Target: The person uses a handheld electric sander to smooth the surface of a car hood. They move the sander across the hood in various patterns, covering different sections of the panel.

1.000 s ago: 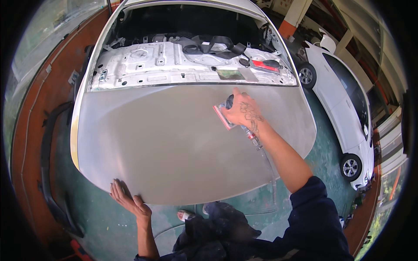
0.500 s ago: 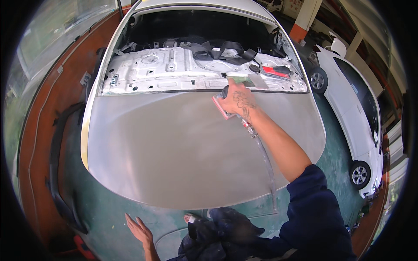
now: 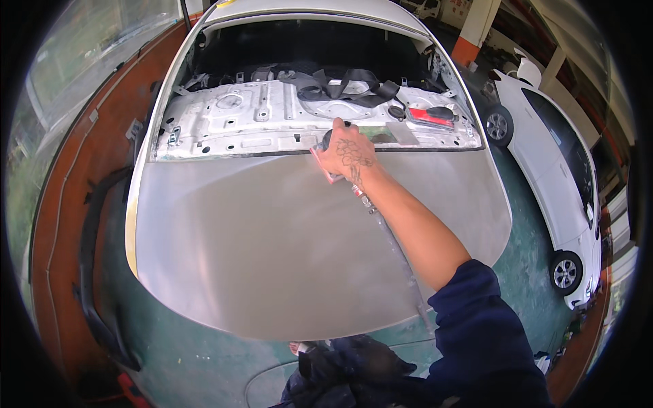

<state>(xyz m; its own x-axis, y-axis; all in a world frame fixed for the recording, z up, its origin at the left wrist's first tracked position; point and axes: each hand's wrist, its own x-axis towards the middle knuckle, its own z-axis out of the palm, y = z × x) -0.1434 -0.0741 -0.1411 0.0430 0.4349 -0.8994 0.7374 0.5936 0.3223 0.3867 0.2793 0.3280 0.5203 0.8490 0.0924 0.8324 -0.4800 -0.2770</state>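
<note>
My right hand is wrapped over an air sander with a pinkish-red pad edge. The sander rests on the grey, dull car panel, close to its far edge. A metal hose coupling leaves the tool near my wrist, and a translucent hose runs from it across the panel toward me and over the near edge. My palm and fingers hide most of the tool's body. My left hand is out of the picture.
Beyond the panel lies the car's bare metal shelf, carrying black straps, a red-and-black item and a flat greenish sheet. A white car stands at right. A black bumper-like part leans by the orange-red wall.
My right hand and the sander have moved left along the panel's far edge, pulling the hose along. My left hand, open at the lower left before, has left the view.
</note>
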